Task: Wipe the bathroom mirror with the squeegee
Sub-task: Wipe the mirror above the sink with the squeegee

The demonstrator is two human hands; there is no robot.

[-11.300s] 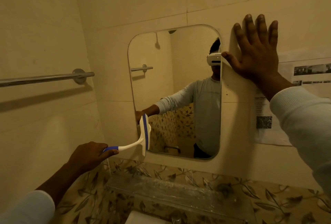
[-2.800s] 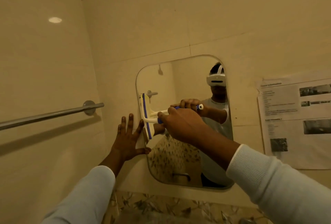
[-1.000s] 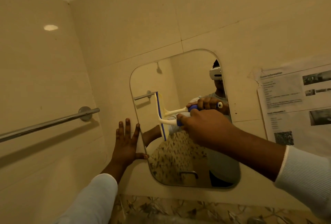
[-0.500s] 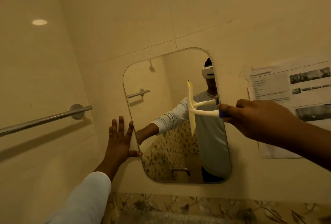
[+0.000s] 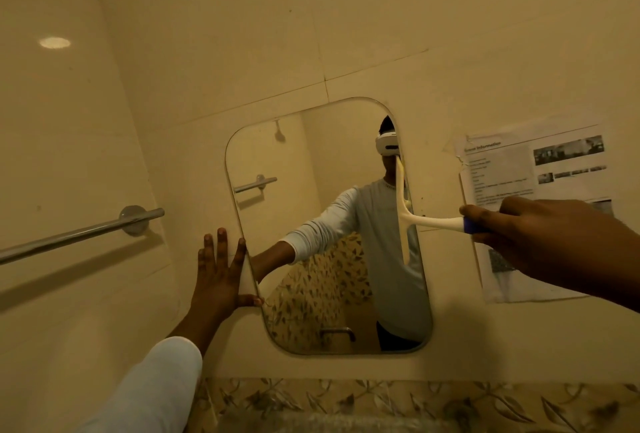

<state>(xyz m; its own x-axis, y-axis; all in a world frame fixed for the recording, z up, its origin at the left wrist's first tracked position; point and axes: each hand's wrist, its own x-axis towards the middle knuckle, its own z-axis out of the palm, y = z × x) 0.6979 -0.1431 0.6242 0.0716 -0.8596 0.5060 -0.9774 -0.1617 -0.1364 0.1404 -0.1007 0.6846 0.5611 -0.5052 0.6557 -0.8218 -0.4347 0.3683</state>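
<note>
A: Squeegee [image 5: 403, 210] position?

B: Blade upright along the mirror's [image 5: 311, 224] right edge, upper half. Your right hand [image 5: 540, 238] has its fingers curled tight round the blue-ended handle, out past that edge, in front of the paper notice [image 5: 512, 169].

A: Left hand [image 5: 218, 280]?

B: Flat on the wall at the mirror's left edge. Fingers straight and spread, thumb at the rim, holding nothing.

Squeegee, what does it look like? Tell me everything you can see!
The squeegee looks like cream-white plastic, with a blue grip at the handle's end. Its thin handle forks into two arms that join a long, narrow blade head. The head stands nearly upright at the right edge of the mirror, seemingly against the glass, and the handle sticks out to the right. The right hand grips the blue end.
</note>
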